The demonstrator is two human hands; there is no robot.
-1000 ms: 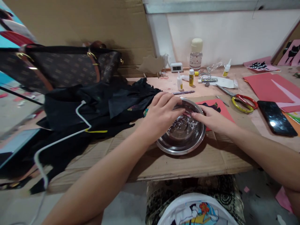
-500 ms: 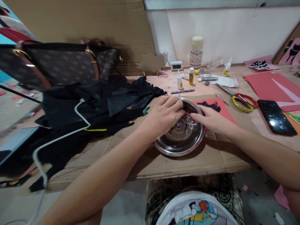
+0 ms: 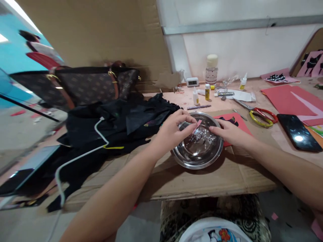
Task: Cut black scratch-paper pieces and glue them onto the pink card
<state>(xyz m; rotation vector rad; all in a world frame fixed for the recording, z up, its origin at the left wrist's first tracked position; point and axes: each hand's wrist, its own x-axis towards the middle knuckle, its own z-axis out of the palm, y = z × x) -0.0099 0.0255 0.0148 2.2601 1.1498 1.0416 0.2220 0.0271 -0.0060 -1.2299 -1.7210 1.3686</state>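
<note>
A round steel bowl (image 3: pixel 194 164) sits tilted over the cardboard, with small shiny beads (image 3: pixel 199 136) scattered on its bottom. My left hand (image 3: pixel 176 127) is over the bowl's left side, thumb and fingers pinching a small pink paper strip (image 3: pixel 199 123). On the far right rim my right hand (image 3: pixel 224 131) has closed, thumb inside and fingers outside. Behind that hand lies a red sheet (image 3: pixel 242 126) bearing a black cut-out shape (image 3: pixel 233 121), partly hidden by the hand and bowl.
Black cloth (image 3: pixel 101 117) with a white cable (image 3: pixel 75 161) and a brown handbag (image 3: pixel 88 87) fill the left. Scissors (image 3: pixel 262 117), a phone (image 3: pixel 299 132) and red paper (image 3: pixel 290 101) lie right. Glue bottles (image 3: pixel 195 97), a pen (image 3: pixel 199 107) and a jar (image 3: pixel 211 72) stand or lie behind.
My left hand has turned and drawn back slightly from the bowl's middle, so the pink paper strip now shows. My right hand stays on the rim. The camera view has shifted.
</note>
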